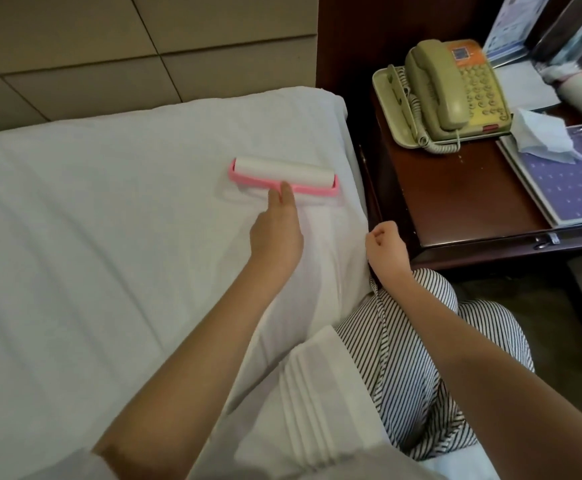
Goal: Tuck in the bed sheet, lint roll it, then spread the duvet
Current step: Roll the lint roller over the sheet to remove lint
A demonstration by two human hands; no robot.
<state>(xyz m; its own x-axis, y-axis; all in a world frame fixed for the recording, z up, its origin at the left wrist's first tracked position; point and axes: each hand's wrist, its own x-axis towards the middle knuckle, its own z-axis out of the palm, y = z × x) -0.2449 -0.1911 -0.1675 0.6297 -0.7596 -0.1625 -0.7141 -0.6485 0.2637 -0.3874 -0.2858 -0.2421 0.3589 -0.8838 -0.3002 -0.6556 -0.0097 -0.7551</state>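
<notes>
my left hand [275, 233] grips the lint roller [265, 174], its handle seemingly hidden under my palm, with the roll flat on the bed sheet [109, 220] near the nightstand [456, 209] corner. my right hand [385, 242] is clenched on nothing at the sheet's edge. i'd press evenly and pull straight, overlapping strokes.

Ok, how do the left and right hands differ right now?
The left hand reaches out over the sheet, holding the lint roller; the right hand sits back at the sheet's edge, holding nothing visible. Left forefinger lies straight; right fingers are curled. Both are bare.
</notes>
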